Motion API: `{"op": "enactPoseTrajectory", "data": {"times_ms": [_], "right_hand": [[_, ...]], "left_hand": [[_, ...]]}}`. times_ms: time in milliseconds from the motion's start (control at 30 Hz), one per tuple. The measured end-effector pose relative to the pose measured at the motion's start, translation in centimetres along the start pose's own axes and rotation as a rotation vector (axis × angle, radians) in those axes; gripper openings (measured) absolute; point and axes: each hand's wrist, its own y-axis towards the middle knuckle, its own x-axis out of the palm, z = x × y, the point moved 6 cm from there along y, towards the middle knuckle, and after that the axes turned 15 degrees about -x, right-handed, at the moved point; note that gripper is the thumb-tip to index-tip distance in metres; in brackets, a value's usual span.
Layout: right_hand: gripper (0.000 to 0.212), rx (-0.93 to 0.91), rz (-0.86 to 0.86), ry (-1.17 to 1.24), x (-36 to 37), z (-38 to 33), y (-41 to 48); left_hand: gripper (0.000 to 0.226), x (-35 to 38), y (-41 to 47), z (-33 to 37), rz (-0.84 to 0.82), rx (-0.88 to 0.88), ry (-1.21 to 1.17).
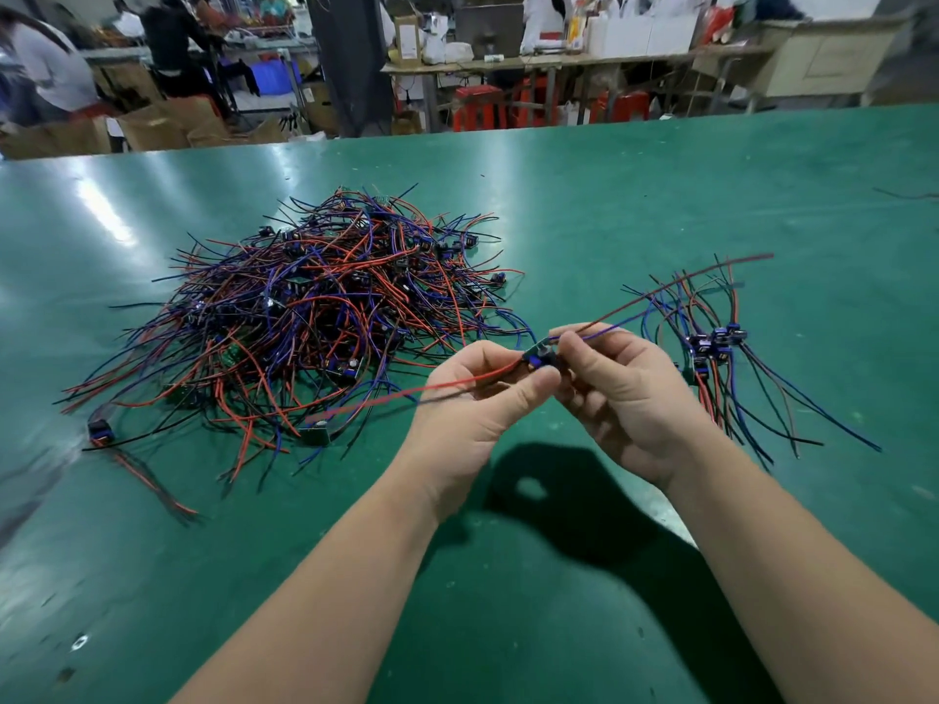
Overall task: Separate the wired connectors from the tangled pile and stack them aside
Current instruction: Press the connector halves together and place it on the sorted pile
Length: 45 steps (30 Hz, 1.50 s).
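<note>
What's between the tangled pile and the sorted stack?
Head view: the left hand and right hand pinching one wired connector above the green table.

tangled pile (325, 317) left, sorted stack (721, 348) right

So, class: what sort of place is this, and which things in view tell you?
Probably an electronics assembly workshop: a tangled pile of wired connectors on a green worktable, with cardboard boxes and cluttered benches behind.
</note>
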Motion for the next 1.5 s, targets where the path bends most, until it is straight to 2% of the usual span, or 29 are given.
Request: {"op": "enactPoseTrajectory", "data": {"times_ms": [167,233,300,433,500,567,733,967,1067,1267,1500], "right_hand": [[0.010,0.046,0.029,0.107,-0.8,-1.0,0.4],[0.010,0.057,-0.008,0.052,-1.0,-1.3,0.4],[0.010,0.075,-0.055,-0.035,-1.1,-1.1,0.3],[0.017,0.121,-0.084,-0.191,-1.0,-0.3,0.0],[0.027,0.119,-0.046,-0.253,-1.3,-0.2,0.0],[0.027,0.119,-0.021,-0.281,-1.4,-0.3,0.1],[0.008,0.176,-0.084,-0.283,-1.4,0.1,-0.2],[0.016,0.165,-0.025,-0.406,-2.0,0.4,-0.1],[0.019,0.139,0.068,-0.360,-2.4,0.1,0.1],[0.020,0.121,0.439,-0.213,-6.9,-1.8,1.7],[0.015,0.021,0.475,-0.147,-8.6,-3.4,1.9]], "left_hand": [[0.029,1.1,-0.3,0.7,-0.193,0.072,0.173],[0.029,0.9,-0.1,0.3,-0.162,-0.009,0.092],[0.013,0.8,0.1,-0.3,-0.127,-0.092,0.015],[0.002,0.4,0.1,-1.0,0.007,-0.106,0.071],[0.007,0.2,0.2,-1.0,0.062,-0.098,0.113],[0.008,0.1,0.2,-0.9,0.100,-0.097,0.152],[0.011,-0.1,0.3,-1.4,0.092,-0.166,0.217],[0.014,0.2,0.2,-1.8,0.060,-0.208,0.295],[0.011,0.4,0.1,-1.6,0.002,-0.216,0.290],[0.011,2.3,-1.0,-3.1,-0.269,-0.354,0.511],[0.009,2.7,-2.3,-3.5,-0.461,-0.453,0.597]]}}
